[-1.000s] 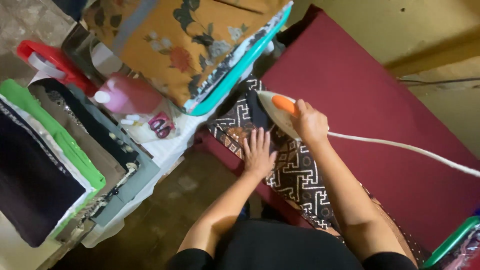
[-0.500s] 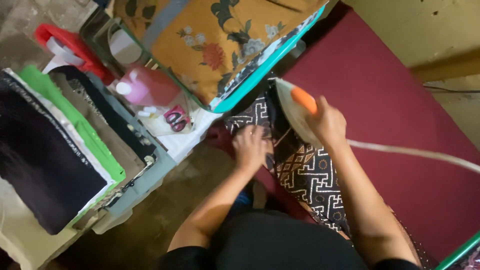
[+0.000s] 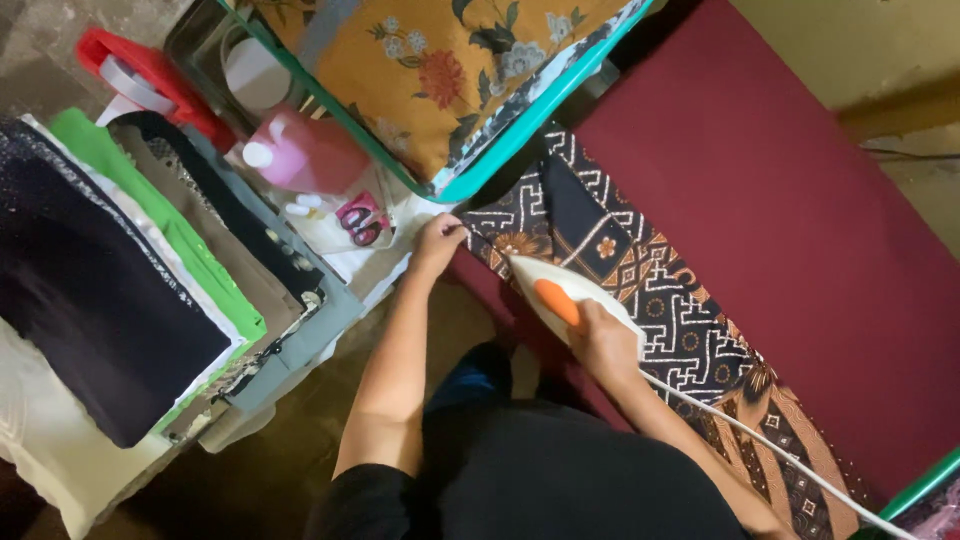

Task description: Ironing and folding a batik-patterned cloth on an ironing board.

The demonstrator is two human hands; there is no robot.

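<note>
Batik cloth (image 3: 640, 270) lies flat on maroon board (image 3: 780, 190). Right hand (image 3: 605, 345) fingers wrapped round iron (image 3: 560, 295) handle, pressing; left hand (image 3: 437, 240) pinches cloth corner taut. Judged mid-ironing; needs steady glide along the held edge.

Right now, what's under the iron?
The iron, gripped by the right hand, rests on a dark patterned batik cloth spread over a maroon pad. The left hand holds the cloth's corner. The cloth directly beneath the soleplate is hidden.

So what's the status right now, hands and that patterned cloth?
Right hand grips white iron, on patterned cloth. Left hand pinches cloth's near corner. Teal-rimmed basket overlaps cloth's far end.
</note>
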